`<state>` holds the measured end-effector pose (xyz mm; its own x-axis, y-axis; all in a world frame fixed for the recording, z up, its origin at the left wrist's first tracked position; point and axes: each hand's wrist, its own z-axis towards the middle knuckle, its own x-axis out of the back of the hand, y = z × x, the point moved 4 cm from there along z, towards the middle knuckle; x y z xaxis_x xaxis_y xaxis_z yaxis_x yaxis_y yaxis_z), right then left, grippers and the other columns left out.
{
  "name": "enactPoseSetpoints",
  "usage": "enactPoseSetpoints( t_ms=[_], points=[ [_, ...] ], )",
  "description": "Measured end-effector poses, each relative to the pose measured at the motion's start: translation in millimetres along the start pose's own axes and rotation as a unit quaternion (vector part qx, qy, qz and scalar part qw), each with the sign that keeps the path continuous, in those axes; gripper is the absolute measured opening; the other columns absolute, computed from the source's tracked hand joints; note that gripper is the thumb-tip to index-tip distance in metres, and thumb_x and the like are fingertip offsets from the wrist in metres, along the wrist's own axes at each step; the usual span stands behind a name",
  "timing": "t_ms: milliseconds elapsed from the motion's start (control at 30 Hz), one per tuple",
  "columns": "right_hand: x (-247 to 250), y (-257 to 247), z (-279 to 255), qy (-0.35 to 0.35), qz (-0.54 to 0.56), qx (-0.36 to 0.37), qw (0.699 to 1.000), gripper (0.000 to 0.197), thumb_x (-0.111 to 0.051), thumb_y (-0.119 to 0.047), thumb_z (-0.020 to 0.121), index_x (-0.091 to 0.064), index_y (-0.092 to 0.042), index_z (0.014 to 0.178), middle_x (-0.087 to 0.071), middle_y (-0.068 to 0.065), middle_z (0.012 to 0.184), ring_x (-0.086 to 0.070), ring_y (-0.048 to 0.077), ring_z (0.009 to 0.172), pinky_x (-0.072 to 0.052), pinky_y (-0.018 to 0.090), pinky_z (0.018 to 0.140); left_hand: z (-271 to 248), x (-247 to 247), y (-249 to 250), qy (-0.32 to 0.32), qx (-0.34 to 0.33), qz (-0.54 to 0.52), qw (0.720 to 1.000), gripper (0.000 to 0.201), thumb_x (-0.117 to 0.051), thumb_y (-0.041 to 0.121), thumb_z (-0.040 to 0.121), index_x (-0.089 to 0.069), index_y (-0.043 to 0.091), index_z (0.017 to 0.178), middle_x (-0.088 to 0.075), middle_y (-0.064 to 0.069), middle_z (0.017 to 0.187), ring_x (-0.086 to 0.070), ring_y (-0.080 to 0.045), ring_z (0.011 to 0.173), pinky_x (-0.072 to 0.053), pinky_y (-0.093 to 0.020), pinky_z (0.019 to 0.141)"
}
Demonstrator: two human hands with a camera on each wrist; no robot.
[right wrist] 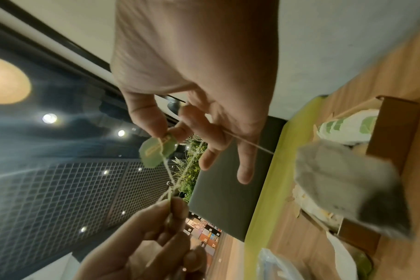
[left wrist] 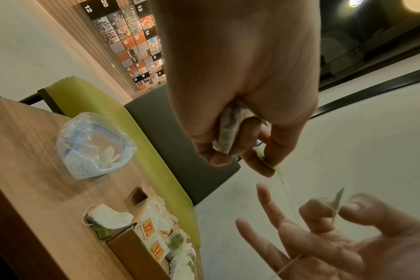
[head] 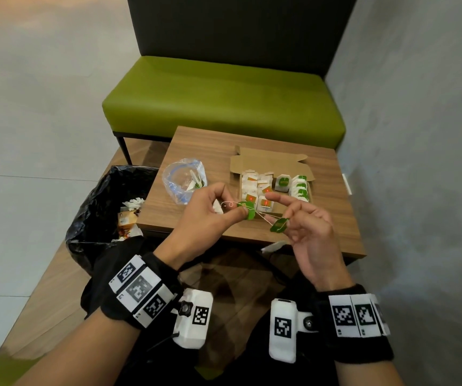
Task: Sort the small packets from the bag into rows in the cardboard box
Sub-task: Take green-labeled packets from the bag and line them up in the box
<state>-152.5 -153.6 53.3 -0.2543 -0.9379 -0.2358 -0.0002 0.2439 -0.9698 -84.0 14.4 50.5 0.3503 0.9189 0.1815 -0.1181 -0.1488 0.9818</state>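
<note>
Two tea-bag packets with green paper tags are tangled by their strings above the table's front edge. My left hand (head: 241, 212) pinches one green tag (head: 247, 212) and also holds a white packet (left wrist: 228, 136) in its curled fingers. Pinched in my right hand (head: 287, 222) is the other green tag (right wrist: 158, 151); its remaining fingers are spread, and its packet (right wrist: 348, 187) dangles below on the string. Behind the hands, the open cardboard box (head: 268, 162) holds rows of orange-marked and green-marked packets. The clear plastic bag (head: 183, 181) lies to its left with a few packets inside.
One loose packet (left wrist: 108, 217) lies on the wooden table (head: 202, 151) beside the box's corner. A bin lined with a black bag (head: 101, 207) stands left of the table. A green bench (head: 224, 98) sits behind it, and a grey wall runs along the right.
</note>
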Motion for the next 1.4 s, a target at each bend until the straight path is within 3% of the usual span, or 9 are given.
enactPoseSetpoints(
  t_ms=[67, 200, 300, 467, 700, 867, 1000, 1200, 1400],
  points=[
    [3, -2, 1, -0.009, -0.061, 0.036, 0.997, 0.018, -0.058, -0.013, 0.066, -0.061, -0.014, 0.048, -0.073, 0.017, 0.109, -0.065, 0.030, 0.105, -0.049, 0.047, 0.089, 0, 2, 3, 0.002, -0.001, -0.003, 1.000, 0.025, -0.075, 0.005, 0.082, -0.053, 0.008, 0.072, -0.058, 0.001, 0.071, -0.055, 0.004, 0.068, -0.045, -0.011, 0.066],
    [5, -3, 5, 0.017, -0.210, 0.063, 0.976, 0.017, -0.064, -0.012, 0.090, -0.072, -0.018, 0.075, -0.076, -0.001, 0.093, -0.068, 0.002, 0.077, -0.049, 0.023, 0.065, 3, 6, 4, 0.018, 0.000, -0.007, 1.000, 0.023, -0.076, 0.005, 0.080, -0.056, 0.011, 0.072, -0.068, -0.016, 0.089, -0.066, -0.022, 0.087, -0.056, -0.033, 0.082],
    [3, -4, 9, 0.003, -0.352, 0.054, 0.935, 0.012, -0.072, -0.017, 0.089, -0.073, -0.021, 0.100, -0.073, -0.007, 0.091, -0.069, 0.004, 0.088, -0.058, 0.028, 0.080, 5, 8, 7, 0.014, -0.013, 0.000, 1.000, 0.023, -0.075, 0.003, 0.081, -0.056, 0.011, 0.071, -0.070, -0.009, 0.087, -0.067, -0.017, 0.088, -0.057, -0.034, 0.081],
    [9, -9, 12, 0.042, -0.389, 0.079, 0.917, 0.008, -0.071, -0.020, 0.091, -0.076, -0.019, 0.097, -0.073, -0.012, 0.092, -0.067, 0.001, 0.089, -0.056, 0.021, 0.079, 3, 15, 13, 0.011, -0.015, -0.015, 1.000, 0.026, -0.071, -0.003, 0.083, -0.052, 0.006, 0.068, -0.070, -0.002, 0.086, -0.064, 0.002, 0.080, -0.048, -0.011, 0.067],
    [26, 2, 12, 0.060, -0.387, 0.031, 0.920, 0.007, -0.073, -0.019, 0.089, -0.075, -0.024, 0.087, -0.072, -0.013, 0.084, -0.067, 0.001, 0.082, -0.049, 0.013, 0.069, 7, 32, 8, 0.045, -0.036, 0.019, 0.998, 0.028, -0.073, 0.012, 0.087, -0.055, -0.007, 0.077, -0.062, -0.024, 0.079, -0.060, 0.000, 0.071, -0.047, -0.027, 0.074],
    [35, 9, 12, 0.035, -0.440, -0.007, 0.897, 0.008, -0.070, -0.025, 0.091, -0.077, -0.022, 0.093, -0.069, -0.013, 0.089, -0.060, 0.002, 0.091, -0.046, 0.022, 0.075, 10, 50, -4, 0.115, -0.026, 0.059, 0.991, 0.023, -0.077, 0.039, 0.079, -0.058, 0.025, 0.075, -0.061, -0.010, 0.085, -0.062, -0.027, 0.083, -0.053, -0.052, 0.083],
    [37, 13, 16, 0.029, -0.458, -0.023, 0.888, 0.009, -0.068, -0.026, 0.093, -0.076, -0.024, 0.096, -0.067, -0.011, 0.092, -0.057, 0.001, 0.091, -0.045, 0.020, 0.072, 11, 55, -10, 0.135, -0.011, 0.038, 0.990, 0.019, -0.075, 0.041, 0.081, -0.059, 0.029, 0.081, -0.064, 0.002, 0.081, -0.064, -0.015, 0.079, -0.052, -0.052, 0.082],
    [15, 32, 49, -0.003, -0.368, -0.014, 0.930, 0.010, -0.067, -0.022, 0.094, -0.075, -0.022, 0.100, -0.072, -0.009, 0.095, -0.063, 0.004, 0.088, -0.051, 0.026, 0.081, 23, 50, -30, 0.142, 0.043, -0.057, 0.987, 0.016, -0.071, 0.022, 0.089, -0.058, 0.021, 0.080, -0.048, 0.000, 0.072, -0.049, -0.012, 0.063, -0.045, -0.031, 0.062],
    [-27, 58, 101, 0.021, -0.227, 0.000, 0.974, 0.010, -0.064, -0.012, 0.096, -0.073, -0.011, 0.094, -0.066, 0.001, 0.068, -0.057, 0.006, 0.056, -0.051, 0.028, 0.066, 45, 36, -41, 0.125, 0.070, -0.076, 0.987, 0.017, -0.070, 0.024, 0.089, -0.058, 0.012, 0.090, -0.050, 0.005, 0.071, -0.045, -0.008, 0.055, -0.043, -0.029, 0.058]
  ],
)
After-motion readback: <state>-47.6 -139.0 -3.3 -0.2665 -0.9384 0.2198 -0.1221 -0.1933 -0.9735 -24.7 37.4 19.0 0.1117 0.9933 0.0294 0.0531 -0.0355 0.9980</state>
